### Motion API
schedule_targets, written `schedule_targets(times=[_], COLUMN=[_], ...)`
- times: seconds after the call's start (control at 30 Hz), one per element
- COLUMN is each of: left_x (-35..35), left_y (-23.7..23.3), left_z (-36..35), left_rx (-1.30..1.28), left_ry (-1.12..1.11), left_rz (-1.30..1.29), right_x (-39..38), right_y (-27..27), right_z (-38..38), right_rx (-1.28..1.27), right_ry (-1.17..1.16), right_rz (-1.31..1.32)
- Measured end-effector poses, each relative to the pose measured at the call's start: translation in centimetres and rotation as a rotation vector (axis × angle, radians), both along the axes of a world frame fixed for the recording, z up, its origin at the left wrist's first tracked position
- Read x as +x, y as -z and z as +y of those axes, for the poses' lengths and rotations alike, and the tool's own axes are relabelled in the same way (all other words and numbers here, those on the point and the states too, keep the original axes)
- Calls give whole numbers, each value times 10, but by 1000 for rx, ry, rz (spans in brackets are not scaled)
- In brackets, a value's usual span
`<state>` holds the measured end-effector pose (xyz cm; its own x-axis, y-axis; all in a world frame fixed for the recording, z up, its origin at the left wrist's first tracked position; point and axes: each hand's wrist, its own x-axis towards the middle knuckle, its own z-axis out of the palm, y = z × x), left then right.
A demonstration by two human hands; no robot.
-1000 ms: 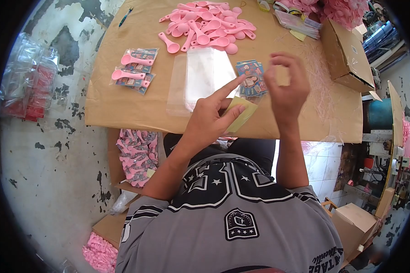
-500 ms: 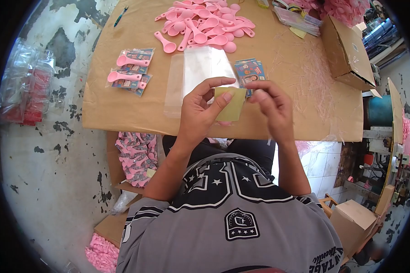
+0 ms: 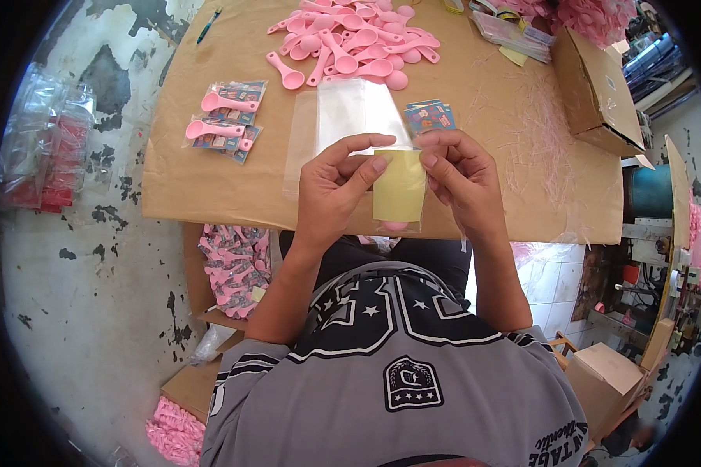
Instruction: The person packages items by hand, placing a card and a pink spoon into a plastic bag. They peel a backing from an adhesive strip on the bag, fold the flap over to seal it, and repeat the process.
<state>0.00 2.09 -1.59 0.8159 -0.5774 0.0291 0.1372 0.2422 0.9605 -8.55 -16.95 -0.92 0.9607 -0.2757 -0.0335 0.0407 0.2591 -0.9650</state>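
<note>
My left hand (image 3: 331,191) and my right hand (image 3: 459,179) together hold a small clear bag (image 3: 399,191) upright by its top edge, above the near edge of the table. The bag shows a yellow card back and a bit of pink at its bottom. Just beyond my hands lies a stack of empty clear bags (image 3: 343,117) and a small pile of printed cards (image 3: 430,117). A heap of loose pink spoons (image 3: 358,43) lies at the far side. Two packed bags with pink spoons (image 3: 222,117) lie at the left.
The table is covered with brown cardboard (image 3: 210,187). A cardboard box (image 3: 596,93) stands at the right edge. A box of pink spoons (image 3: 234,268) sits on the floor at the left, and red packets in plastic (image 3: 47,148) lie further left. A pen (image 3: 210,25) lies at the far left.
My right hand came down from the air and took hold of the bag's top beside my left hand. The bag turned from tilted to upright.
</note>
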Motion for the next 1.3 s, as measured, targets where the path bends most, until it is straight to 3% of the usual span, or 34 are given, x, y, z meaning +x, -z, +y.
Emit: schedule_targets(times=[0.13,0.27,0.37,0.47,0.53,0.63,0.7,0.8,0.9,0.97,1.03,1.17,1.27,1.3], left_x=[-1,0,-2,-8,-11,-11,-8,-3,20,43,67,85,67,64], left_y=[9,9,2,0,-8,-17,-16,-8,-21,-26,-36,-19,-7,3], left_z=[2,8,4,3,0,4,10,20,40,63,82,101,77,70], left_rx=[-36,-18,-188,-6,-76,-37,39,125,258,404,447,515,787,901], left_ry=[14,52,67,48,64,133,209,154,-171,-439,-580,-534,-440,-435], left_rz=[-121,-207,-126,-148,-42,9,-6,-153,-662,-832,-753,-807,-597,-683], right_x=[-8,-12,-15,-16,-12,-10,-10,-10,-11,-11,-10,-8,1,5], right_y=[7,5,-6,-14,-5,-14,-15,-18,-18,-15,-13,-6,6,12], right_z=[-5,-9,-13,-8,-7,2,3,1,-14,-31,-44,-49,-41,-38], right_rx=[43,-99,-167,-219,-297,-146,-181,-279,-388,-455,-622,-827,-929,-929], right_ry=[-42,-29,-59,-55,-53,22,18,37,162,278,349,419,404,382], right_rz=[-77,-148,-182,-162,-147,-196,-203,-210,-202,-182,-80,132,167,198])
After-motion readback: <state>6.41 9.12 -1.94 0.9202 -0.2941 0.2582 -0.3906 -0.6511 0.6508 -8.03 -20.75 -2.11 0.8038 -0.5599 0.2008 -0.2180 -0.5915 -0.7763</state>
